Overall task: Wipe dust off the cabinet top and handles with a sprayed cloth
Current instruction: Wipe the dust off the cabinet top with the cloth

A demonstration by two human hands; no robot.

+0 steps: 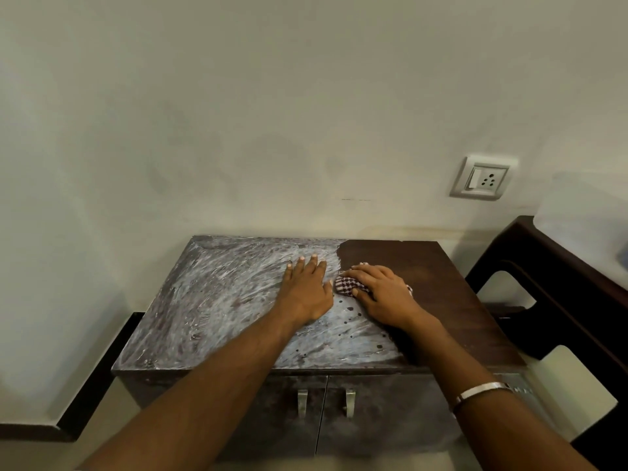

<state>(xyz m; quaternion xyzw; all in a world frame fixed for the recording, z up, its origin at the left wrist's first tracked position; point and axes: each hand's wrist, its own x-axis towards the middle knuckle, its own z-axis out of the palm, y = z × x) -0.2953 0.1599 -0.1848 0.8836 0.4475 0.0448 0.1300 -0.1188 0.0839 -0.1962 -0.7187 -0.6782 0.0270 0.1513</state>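
left hand [307,290] flat on dusty cabinet top [217,300]; right hand [380,294] presses cloth [346,286], fingers straight

Pale wall [238,113] from 9 to 3 o'clock, white switch and socket plate [482,178] at 2 o'clock, dark wooden chair [560,300] at 4 o'clock, black skirting [102,368] at 8 o'clock

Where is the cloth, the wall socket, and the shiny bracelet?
cloth [346,286], head view, on the checked part left of the fingers.
wall socket [482,180], head view, on its white faceplate.
bracelet [481,390], head view, on the silver band.
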